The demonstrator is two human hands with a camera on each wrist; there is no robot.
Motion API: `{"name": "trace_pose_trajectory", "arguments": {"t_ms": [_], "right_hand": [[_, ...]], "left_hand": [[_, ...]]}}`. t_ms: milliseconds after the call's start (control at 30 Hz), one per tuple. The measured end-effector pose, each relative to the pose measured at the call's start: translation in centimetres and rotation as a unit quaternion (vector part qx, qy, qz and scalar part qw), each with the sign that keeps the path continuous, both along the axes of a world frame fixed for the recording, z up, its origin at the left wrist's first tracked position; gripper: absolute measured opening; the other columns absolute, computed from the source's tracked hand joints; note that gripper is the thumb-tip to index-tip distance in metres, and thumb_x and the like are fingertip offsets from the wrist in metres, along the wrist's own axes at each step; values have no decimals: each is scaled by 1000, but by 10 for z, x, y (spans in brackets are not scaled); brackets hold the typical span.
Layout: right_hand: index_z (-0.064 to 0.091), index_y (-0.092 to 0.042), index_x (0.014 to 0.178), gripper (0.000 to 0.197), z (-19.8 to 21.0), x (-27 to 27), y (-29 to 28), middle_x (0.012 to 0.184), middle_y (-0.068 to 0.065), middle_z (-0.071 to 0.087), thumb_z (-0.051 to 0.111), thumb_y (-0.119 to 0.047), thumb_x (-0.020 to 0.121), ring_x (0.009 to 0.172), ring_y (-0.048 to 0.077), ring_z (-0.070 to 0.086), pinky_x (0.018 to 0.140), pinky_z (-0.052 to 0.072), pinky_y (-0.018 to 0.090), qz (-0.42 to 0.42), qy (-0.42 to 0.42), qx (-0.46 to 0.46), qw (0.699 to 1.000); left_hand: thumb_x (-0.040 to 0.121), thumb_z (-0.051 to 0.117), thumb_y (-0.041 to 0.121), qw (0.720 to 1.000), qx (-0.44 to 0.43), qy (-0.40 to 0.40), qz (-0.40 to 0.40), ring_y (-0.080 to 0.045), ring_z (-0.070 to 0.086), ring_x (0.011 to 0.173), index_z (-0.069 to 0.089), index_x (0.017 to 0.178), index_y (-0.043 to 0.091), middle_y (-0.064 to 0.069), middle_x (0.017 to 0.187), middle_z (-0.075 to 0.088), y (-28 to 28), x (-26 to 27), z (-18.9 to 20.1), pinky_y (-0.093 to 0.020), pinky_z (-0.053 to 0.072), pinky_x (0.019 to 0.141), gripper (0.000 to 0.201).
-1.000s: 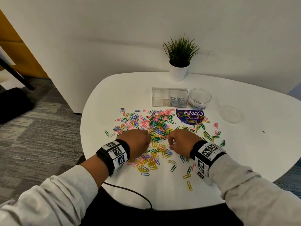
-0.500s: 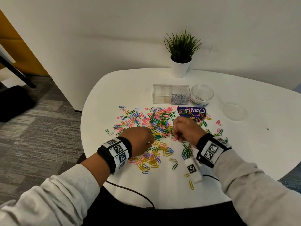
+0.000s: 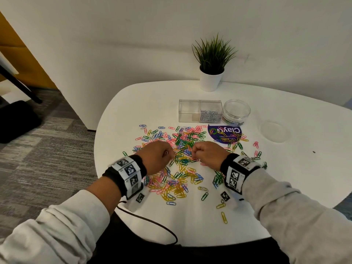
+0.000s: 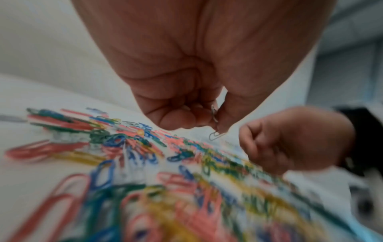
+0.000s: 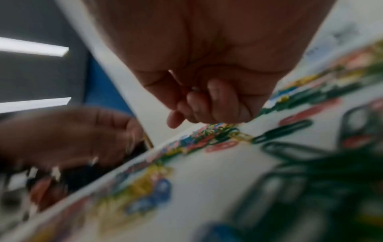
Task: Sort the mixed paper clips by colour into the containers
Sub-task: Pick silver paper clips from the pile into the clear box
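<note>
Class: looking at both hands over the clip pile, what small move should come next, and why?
Probably the left hand should carry its pinched silver clips to the clear box, whose right compartment already holds silver ones; the coloured pile remains unsorted. What the right hand holds is unclear.

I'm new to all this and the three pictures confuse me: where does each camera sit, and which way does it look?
Head: worn on the head, looking forward and down at the white table, paper clips, both forearms.
Left wrist: along the left hand, whose fingers pinch silver clips; the right hand shows beyond.
Right wrist: along the right hand, fingers curled; too blurred to tell what they hold.
Shared: the clip pile and both hands show in every view.
</note>
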State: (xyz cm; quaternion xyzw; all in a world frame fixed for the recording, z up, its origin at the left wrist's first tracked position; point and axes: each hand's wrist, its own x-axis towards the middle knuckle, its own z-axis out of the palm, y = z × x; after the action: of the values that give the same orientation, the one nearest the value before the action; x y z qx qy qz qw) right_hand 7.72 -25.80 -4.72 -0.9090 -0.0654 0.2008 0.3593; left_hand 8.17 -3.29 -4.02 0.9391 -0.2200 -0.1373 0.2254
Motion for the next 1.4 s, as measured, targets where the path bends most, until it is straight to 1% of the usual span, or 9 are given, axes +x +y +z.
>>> {"name": "trace_pose_trajectory", "arguments": {"t_ms": [100,233,367,567,800,933,1033,1167,1400], "right_hand": [[69,-24,102,14,-3,-5,1,104,-6,66,58,-31,95,94,16,60,79,45,27,130,-79,-154,976],[68,-20,101,14,-6,-5,1,106,-3,64,58,-27,95,94,19,61,78,49,29,159,-123,-193,960],[63,-21,92,8,-10,-4,2,99,-1,62,57,-24,91,86,19,59,75,52,32,172,-119,-201,957],[52,-21,81,8,21,22,-19,80,-3,55,58,-20,87,70,15,51,59,38,28,29,-137,-113,984],[55,-16,89,3,61,106,-56,94,4,55,57,-15,87,86,23,55,73,40,31,-44,-211,-183,959],[61,-16,117,25,65,127,-59,122,6,62,51,-15,95,113,26,56,94,43,31,-7,-169,-218,961],[59,-19,126,30,65,113,-65,133,3,58,48,-15,99,120,22,53,100,38,28,-31,-186,-180,965],[61,-23,116,23,51,68,-85,122,0,59,50,-16,97,111,20,56,89,37,24,-69,-215,-138,964],[52,-27,128,34,22,-16,-152,130,0,49,50,-40,96,117,21,52,97,44,35,-93,-48,-301,948]], "left_hand": [[101,50,29,995,-57,52,70,-2,50,67,58,90,23,14,76,55,7,8,7,-19,34,60,15],[102,52,23,941,-211,214,154,-17,46,57,60,86,13,-2,62,54,14,11,4,-30,43,63,20],[101,53,18,923,-245,241,176,-16,45,56,59,86,10,-2,60,53,13,11,2,-28,43,58,19],[102,52,21,928,-230,245,160,-16,42,55,56,80,15,-2,61,50,11,18,0,-28,39,56,23],[100,54,26,952,-204,171,154,-18,45,61,62,87,15,-1,67,53,-15,60,27,-31,42,62,19],[101,52,24,963,-198,98,152,-19,47,63,61,88,14,-1,69,54,-43,86,41,-31,43,66,19],[101,49,24,977,-160,2,139,-10,48,63,60,89,14,5,72,53,-68,103,43,-24,39,61,19],[100,49,24,987,-118,-64,94,-9,48,74,55,89,20,10,81,52,-104,127,44,-20,33,62,13],[98,49,16,993,38,-108,-2,-23,57,103,60,106,17,-5,116,61,-146,160,47,-29,42,83,14]]}}
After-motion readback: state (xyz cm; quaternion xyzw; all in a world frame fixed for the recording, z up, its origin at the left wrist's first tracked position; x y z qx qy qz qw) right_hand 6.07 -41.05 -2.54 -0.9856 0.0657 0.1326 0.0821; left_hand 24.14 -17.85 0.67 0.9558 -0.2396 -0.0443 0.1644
